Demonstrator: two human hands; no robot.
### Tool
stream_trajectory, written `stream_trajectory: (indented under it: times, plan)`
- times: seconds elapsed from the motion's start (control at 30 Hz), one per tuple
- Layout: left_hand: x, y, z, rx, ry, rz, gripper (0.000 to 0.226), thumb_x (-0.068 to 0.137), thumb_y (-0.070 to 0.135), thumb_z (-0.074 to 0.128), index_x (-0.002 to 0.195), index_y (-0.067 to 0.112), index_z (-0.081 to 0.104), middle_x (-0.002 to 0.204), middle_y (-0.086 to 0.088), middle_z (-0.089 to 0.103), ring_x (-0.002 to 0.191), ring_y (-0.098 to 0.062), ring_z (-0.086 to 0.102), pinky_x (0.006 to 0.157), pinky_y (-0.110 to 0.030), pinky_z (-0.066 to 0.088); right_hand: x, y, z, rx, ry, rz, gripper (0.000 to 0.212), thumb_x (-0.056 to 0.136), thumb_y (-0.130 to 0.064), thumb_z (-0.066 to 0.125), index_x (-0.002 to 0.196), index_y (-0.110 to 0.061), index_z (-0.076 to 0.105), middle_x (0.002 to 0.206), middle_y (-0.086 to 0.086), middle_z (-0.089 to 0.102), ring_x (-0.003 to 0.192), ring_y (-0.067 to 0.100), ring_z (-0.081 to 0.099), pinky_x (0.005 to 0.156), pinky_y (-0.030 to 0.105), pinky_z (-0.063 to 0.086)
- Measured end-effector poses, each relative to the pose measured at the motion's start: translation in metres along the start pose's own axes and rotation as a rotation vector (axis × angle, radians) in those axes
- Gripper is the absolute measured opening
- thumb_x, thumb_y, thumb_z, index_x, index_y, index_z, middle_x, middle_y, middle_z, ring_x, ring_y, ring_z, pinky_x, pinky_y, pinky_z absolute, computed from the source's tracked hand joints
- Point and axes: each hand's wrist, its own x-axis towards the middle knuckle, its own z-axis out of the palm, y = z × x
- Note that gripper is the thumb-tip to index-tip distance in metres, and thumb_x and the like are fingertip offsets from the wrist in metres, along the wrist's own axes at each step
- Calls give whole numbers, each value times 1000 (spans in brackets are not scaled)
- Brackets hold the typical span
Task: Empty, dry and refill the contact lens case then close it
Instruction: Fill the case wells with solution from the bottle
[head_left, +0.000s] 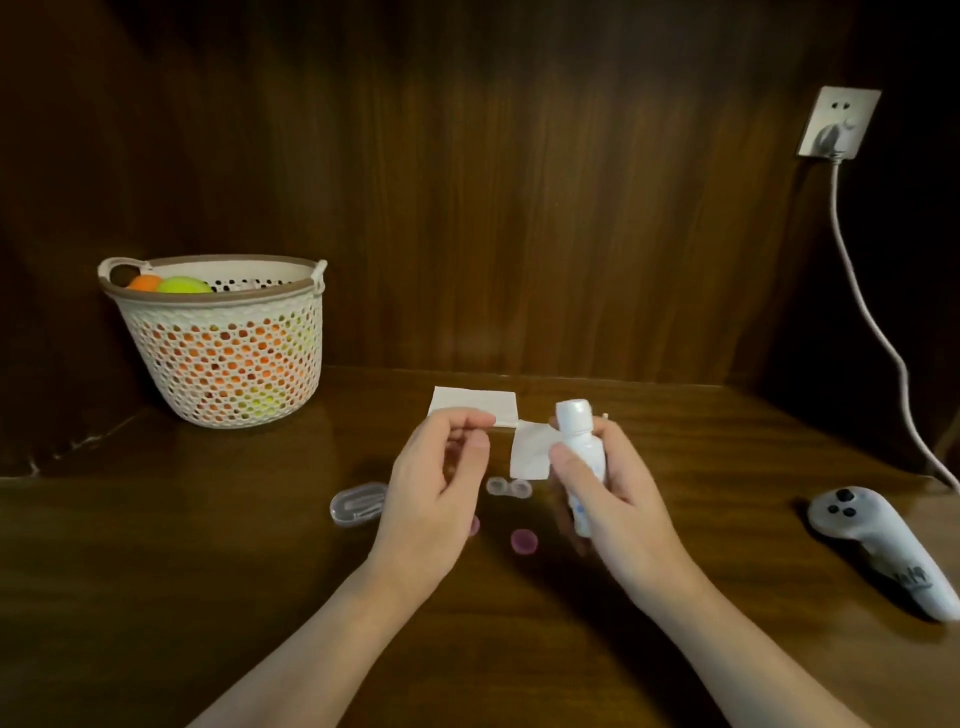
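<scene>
Now lens case (509, 487) btwn hands: right (613, 493) grips bottle (582, 452), left (441, 483) loose.

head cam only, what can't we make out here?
- Liquid in the lens case: wells too small to tell.
- Second pink cap: mostly behind the left hand.
- Bottle label and lower body: covered by the right hand, blurred.
- Whether the left hand pinches anything: too small.
- Basket contents: only coloured shapes through the mesh.

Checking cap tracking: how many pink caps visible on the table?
2. One pink cap lies in front of the lens case; the other peeks out behind the left hand, mostly hidden.
</scene>
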Motion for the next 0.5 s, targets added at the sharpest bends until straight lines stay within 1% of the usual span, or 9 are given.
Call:
stream_trajectory:
  times: [0.03,0.07,0.1,0.17,0.27,0.33,0.4,0.47,0.5]
  plan:
    - [6,4,-3,-28,6,14,17,108,30,56,122,34,64,116,16,68,104,-2,66,79,-16,59,2,-6,8,8,-50,-18,20,95,-70,61,113,-64,54,91,-14,73,67,13,72,53,24,59]
    - [12,7,-5,-48,13,40,19,108,36,53,123,34,64,115,17,68,105,-3,66,81,-15,58,5,-11,14,14,-86,-37,18,98,-68,60,114,-63,55,87,-10,73,61,17,71,51,26,58]
    - [19,9,-7,-61,18,72,24,106,41,50,123,34,65,115,18,68,106,-4,66,85,-16,56,9,-14,21,19,-110,-53,18,100,-65,59,116,-60,55,85,-7,73,56,20,69,49,28,58]
    - [30,10,-9,-53,21,128,33,103,44,45,126,33,66,117,17,69,111,-7,65,91,-17,55,18,-16,30,25,-123,-71,19,102,-61,58,120,-55,57,86,-3,73,54,21,69,47,32,58]
    - [35,-2,-10,14,23,198,34,105,39,44,126,28,68,119,16,68,112,-9,66,90,-17,54,27,-10,37,33,-80,-82,15,102,-57,59,117,-54,60,91,-5,74,57,17,70,49,30,58]
    - [33,-14,-9,23,33,212,29,106,36,46,125,29,68,116,17,67,106,-12,67,83,-20,56,27,-1,40,14,-49,-64,13,101,-58,60,114,-57,59,91,-7,75,57,15,70,47,29,57]
    - [32,-23,-10,25,2,227,31,107,35,49,130,27,68,115,14,67,101,-18,67,76,-25,58,26,6,40,-31,-36,-60,13,102,-59,58,115,-58,58,90,-9,74,59,14,71,45,27,56]
    - [34,-28,-11,67,-43,272,35,108,34,50,136,21,68,117,8,66,103,-22,66,76,-27,59,24,7,39,-43,-39,-56,15,104,-59,54,116,-56,63,88,-9,73,66,15,73,47,26,58]
    - [36,-29,-12,80,-57,280,36,109,33,50,138,18,67,118,6,66,105,-22,65,78,-29,59,24,5,39,-39,-47,-50,17,106,-58,51,113,-56,66,87,-9,72,70,15,74,49,26,59]
